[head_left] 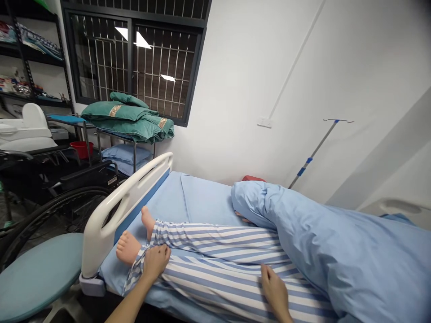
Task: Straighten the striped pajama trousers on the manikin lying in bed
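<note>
A figure with plastic-looking feet, likely a nursing manikin (127,248), lies on the bed in blue-and-white striped trousers (215,269). My left hand (156,261) is closed on the trouser leg near the closer ankle, fingers curled into the cloth. Farther right, my right hand (275,289) grips the same leg around the knee or thigh, its fingers pressed together against the fabric. A light-blue quilt (313,237) is folded back over the upper body. Just the fingers of the manikin's hand (243,217) show from under the quilt.
The bed's cream footboard (101,224) rises at the left, beside a round teal stool (40,278) and a wheelchair (84,184). Green bedding (128,117) is piled on a rack under the window. An IV pole (314,152) stands by the wall.
</note>
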`<state>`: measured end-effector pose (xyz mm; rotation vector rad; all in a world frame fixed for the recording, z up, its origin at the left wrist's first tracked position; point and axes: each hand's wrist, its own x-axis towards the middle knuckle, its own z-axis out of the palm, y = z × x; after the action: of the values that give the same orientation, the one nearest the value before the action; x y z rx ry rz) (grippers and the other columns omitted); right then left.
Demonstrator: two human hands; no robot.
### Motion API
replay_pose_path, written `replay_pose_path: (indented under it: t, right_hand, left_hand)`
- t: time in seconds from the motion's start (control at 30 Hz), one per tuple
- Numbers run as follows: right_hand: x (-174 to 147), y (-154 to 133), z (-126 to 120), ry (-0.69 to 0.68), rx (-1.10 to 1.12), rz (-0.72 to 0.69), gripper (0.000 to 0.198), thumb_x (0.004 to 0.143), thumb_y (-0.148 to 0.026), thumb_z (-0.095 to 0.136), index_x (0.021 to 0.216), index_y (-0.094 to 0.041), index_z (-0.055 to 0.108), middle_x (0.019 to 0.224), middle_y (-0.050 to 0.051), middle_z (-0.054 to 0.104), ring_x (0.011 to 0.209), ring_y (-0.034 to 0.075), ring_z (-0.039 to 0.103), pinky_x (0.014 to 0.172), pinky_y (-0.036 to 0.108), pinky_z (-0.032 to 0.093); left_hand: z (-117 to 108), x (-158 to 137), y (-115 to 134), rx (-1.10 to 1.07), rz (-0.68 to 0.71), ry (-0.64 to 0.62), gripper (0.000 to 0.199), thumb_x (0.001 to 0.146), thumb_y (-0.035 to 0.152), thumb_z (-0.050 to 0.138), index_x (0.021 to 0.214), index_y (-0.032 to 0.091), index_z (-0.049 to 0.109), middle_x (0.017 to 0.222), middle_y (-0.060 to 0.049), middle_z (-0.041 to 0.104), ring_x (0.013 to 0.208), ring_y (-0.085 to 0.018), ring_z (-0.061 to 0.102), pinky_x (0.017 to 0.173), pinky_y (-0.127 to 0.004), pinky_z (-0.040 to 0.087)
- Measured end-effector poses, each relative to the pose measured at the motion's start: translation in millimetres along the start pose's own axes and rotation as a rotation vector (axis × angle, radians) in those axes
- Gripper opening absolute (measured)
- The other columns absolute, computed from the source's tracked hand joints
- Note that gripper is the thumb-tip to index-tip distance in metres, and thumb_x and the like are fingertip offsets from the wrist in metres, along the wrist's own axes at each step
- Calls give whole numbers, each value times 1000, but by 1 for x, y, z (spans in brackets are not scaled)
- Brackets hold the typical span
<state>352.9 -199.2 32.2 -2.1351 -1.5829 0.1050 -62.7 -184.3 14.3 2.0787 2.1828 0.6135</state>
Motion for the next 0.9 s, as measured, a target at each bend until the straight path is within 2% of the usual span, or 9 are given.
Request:
replay_pose_path:
  t: [0.23, 0.37, 0.53, 0.67, 0.8, 0.9]
  right_hand:
    - [-42, -110, 63, -30, 246, -231, 46, 85, -51, 23, 59, -21, 47, 56, 4, 58, 55, 17, 52, 55, 25, 30]
    - [-59, -173, 84, -30, 371, -288, 47, 87, -50, 25, 57, -20, 45, 52, 1, 53, 50, 13, 47, 52, 23, 28]
    - [-73, -239, 109, -116, 414, -424, 45, 89, -42, 28, 55, -19, 45, 49, -1, 50, 49, 11, 44, 51, 23, 24]
    - [-80, -265, 129, -125, 373, -426, 42, 89, -38, 29, 59, -18, 49, 53, 0, 55, 51, 11, 48, 50, 23, 22]
    - [-81, -267, 135, -102, 318, -367, 41, 89, -37, 30, 61, -19, 52, 54, 1, 57, 52, 12, 50, 50, 24, 21]
    - [-79, -266, 132, -108, 328, -373, 42, 90, -36, 28, 59, -19, 51, 54, 1, 57, 53, 11, 52, 51, 23, 22]
  left_hand:
    - [-8, -1, 1, -3, 5, -50, 29, 81, 26, 35, 81, 16, 63, 77, -9, 65, 71, -19, 58, 65, -28, 39]
    - [-7, -1, 0, 11, 18, -61, 27, 81, 25, 37, 83, 15, 62, 78, -10, 65, 73, -19, 59, 65, -28, 38]
    - [1, 0, -4, 43, 57, -21, 33, 83, 23, 29, 80, 16, 62, 74, -10, 65, 70, -21, 60, 61, -29, 37]
    - [7, 0, -5, 51, 50, 7, 37, 85, 27, 26, 79, 17, 61, 72, -9, 65, 69, -20, 60, 60, -28, 36]
    - [6, 1, -4, 40, 36, 1, 37, 85, 30, 27, 76, 18, 61, 72, -8, 66, 68, -20, 60, 60, -28, 36]
    - [4, 0, -4, 45, 33, -4, 36, 85, 29, 27, 77, 18, 60, 72, -8, 65, 69, -20, 60, 60, -28, 36]
